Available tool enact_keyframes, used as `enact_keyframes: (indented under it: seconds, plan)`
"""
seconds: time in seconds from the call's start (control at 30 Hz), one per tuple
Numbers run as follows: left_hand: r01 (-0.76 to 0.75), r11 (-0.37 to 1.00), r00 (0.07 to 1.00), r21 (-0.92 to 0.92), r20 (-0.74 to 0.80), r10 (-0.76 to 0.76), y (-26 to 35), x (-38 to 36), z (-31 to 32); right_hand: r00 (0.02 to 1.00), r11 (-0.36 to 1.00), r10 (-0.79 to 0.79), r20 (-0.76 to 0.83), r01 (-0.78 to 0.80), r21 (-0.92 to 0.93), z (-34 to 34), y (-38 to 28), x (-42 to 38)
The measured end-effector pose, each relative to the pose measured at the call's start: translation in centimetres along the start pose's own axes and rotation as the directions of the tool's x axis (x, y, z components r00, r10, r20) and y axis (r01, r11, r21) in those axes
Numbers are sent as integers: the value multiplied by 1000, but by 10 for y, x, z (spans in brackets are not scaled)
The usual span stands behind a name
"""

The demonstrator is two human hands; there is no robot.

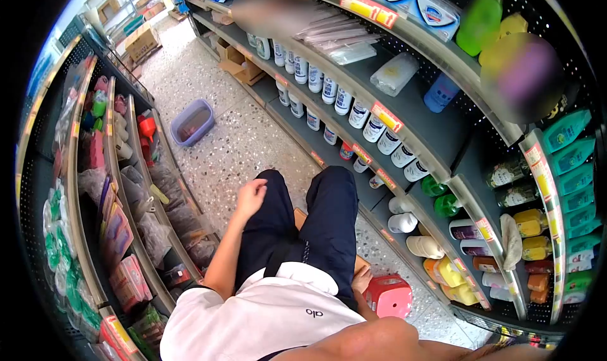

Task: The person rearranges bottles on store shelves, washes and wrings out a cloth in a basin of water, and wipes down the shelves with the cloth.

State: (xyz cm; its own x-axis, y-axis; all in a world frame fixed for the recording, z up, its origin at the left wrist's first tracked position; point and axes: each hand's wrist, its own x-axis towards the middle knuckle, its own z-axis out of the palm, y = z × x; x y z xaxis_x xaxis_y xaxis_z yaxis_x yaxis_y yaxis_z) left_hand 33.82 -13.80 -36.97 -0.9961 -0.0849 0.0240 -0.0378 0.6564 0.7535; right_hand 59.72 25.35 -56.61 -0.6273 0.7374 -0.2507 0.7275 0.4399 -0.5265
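Note:
My left hand is raised over my left thigh, its fingers loosely bent and nothing in them. Down at my right hip, my right hand has its fingers curled at the edge of a flat brown board that shows beside my thigh. More brown surface is visible between my knees; my body hides most of it. A red plastic stool with a hole in its top stands right beside that hand. I am seated, knees bent, in dark trousers.
A purple basin lies on the speckled floor ahead. The right shelves hold white spray cans, bottles and a clear plastic-wrapped pack. Packaged goods and a red funnel fill the left shelves. Cardboard boxes stand at the aisle's far end.

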Motion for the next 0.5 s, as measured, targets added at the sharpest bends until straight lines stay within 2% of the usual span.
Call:
enact_keyframes:
  seconds: [0.03, 0.13, 0.17, 0.2, 0.27, 0.3, 0.33, 0.37, 0.4, 0.43, 0.47, 0.5]
  plan:
    - [45, 999, 998, -3, -34, -45, -13, -1, -8, 1000, 999, -27, 15, 28, -34, -5, -7, 4]
    - [161, 986, 983, -41, -88, -164, -38, 2, -14, 968, 967, -246, -41, 243, -77, -14, -25, 22]
    - [200, 978, 975, -57, -92, -204, -48, 5, -11, 928, 931, -359, -100, 348, -108, -11, -35, 32]
    - [171, 979, 980, -114, -83, -181, -58, 11, 2, 931, 924, -361, 47, 364, -118, -10, -45, 45]
    - [93, 990, 994, -107, -43, -98, -50, 19, 29, 877, 904, -340, 339, 404, -140, -9, -76, 75]
    - [175, 975, 983, -138, 76, -166, -61, 22, 57, 859, 893, -184, 478, 349, -284, -11, -102, 81]
    - [259, 953, 954, -158, 196, -227, -78, 23, 91, 766, 830, -137, 628, 434, -349, 14, -76, 104]
    - [351, 923, 903, -159, 318, -289, -95, 21, 122, 643, 756, -82, 762, 538, -373, 42, -43, 131]
    - [482, 858, 795, -176, 500, -344, -115, 9, 155, 502, 686, -27, 865, 638, -349, 70, -12, 156]
    - [639, 748, 632, -181, 677, -377, -137, -5, 186, 398, 779, -5, 917, 576, -246, 45, -37, 145]
    - [795, 581, 439, -172, 825, -356, -155, -21, 208, 341, 813, 32, 940, 538, -223, 30, -49, 139]
    - [914, 382, 260, -135, 919, -297, -169, -34, 224, 358, 824, 71, 931, 505, -257, 23, -62, 142]
